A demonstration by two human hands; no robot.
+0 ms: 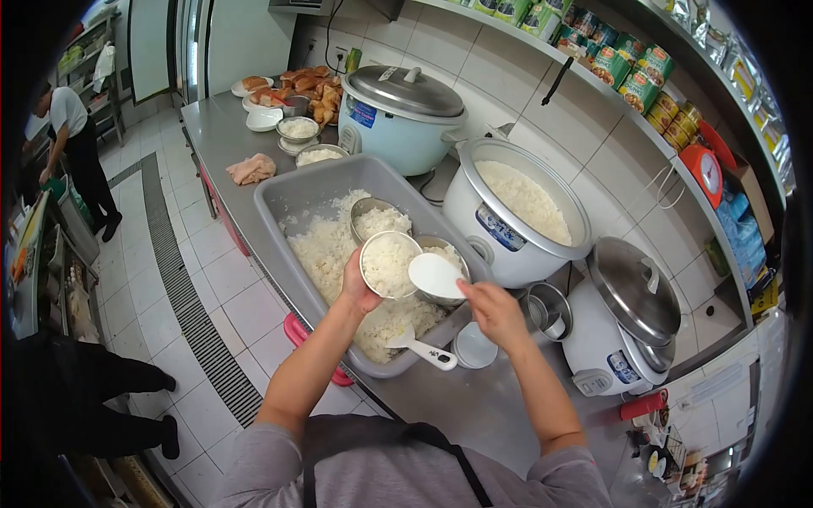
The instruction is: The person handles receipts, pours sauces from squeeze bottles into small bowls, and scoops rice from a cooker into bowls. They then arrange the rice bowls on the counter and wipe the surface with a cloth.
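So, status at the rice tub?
Left hand: holding rice bowl over tub. Right hand: gripping white scoop. Maybe in the way: paddle across tub rim.
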